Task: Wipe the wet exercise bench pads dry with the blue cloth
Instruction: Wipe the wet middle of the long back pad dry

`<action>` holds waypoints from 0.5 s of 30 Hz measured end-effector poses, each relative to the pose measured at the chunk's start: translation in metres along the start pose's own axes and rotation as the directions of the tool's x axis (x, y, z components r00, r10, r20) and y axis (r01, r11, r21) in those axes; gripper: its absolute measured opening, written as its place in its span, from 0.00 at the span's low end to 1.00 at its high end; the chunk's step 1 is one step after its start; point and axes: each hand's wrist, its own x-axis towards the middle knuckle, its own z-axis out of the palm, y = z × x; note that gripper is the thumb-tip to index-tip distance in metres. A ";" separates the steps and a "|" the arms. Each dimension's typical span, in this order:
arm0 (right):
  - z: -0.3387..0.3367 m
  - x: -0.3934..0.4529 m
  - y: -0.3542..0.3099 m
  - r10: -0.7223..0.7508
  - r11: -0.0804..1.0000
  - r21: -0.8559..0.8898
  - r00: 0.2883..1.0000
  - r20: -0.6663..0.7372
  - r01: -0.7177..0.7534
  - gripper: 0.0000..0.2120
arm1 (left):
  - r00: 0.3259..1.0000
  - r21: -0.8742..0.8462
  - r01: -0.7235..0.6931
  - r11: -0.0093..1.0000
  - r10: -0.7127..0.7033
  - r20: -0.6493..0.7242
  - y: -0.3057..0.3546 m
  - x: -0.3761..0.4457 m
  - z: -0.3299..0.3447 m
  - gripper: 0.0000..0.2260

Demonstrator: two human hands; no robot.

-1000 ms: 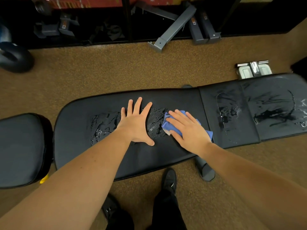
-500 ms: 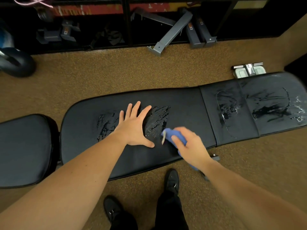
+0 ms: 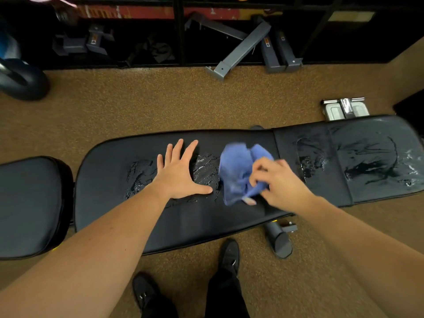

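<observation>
Head view: left hand (image 3: 181, 173) lies flat, fingers spread, on the long black padded surface (image 3: 183, 226); at its 3 o'clock the right hand (image 3: 278, 180) pinches the bunched blue cloth (image 3: 236, 173) — flatten it, then press through the wet streaks (image 3: 205, 171) — overlapping strokes

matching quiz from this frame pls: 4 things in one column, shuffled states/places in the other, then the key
Things:
1. left hand
2. right hand
3. blue cloth
4. long bench pad

States/places:
A. bunched up, held over the pad
B. flat, fingers spread, pressing on the pad
C. wet streaks in the middle
D. fingers curled, gripping fabric

Pairs: 1-B, 2-D, 3-A, 4-C
</observation>
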 end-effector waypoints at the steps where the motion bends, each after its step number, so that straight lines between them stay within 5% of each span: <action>1: 0.005 -0.011 0.000 -0.011 1.000 0.008 0.997 0.078 0.010 0.12 | 1.000 0.002 0.001 1.000 -0.001 0.003 0.002 0.002 -0.001 0.61; 5: 0.002 -0.012 0.000 0.102 0.990 0.083 0.986 0.134 -0.114 0.08 | 1.000 0.010 0.006 1.000 -0.006 -0.005 0.006 0.009 -0.004 0.61; 10: -0.013 0.048 0.011 0.251 0.968 -0.012 0.967 -0.047 -0.252 0.20 | 0.999 -0.020 0.040 0.999 -0.040 -0.015 0.002 0.014 -0.003 0.60; 13: -0.002 0.069 0.007 0.139 0.984 -0.087 0.971 -0.194 -0.158 0.24 | 0.998 -0.014 0.052 0.999 -0.053 -0.017 -0.003 0.016 -0.003 0.57; 15: 0.014 0.070 0.003 -0.042 0.991 -0.130 0.998 -0.057 0.034 0.24 | 0.999 0.006 0.044 0.999 -0.044 -0.014 -0.007 0.017 -0.004 0.55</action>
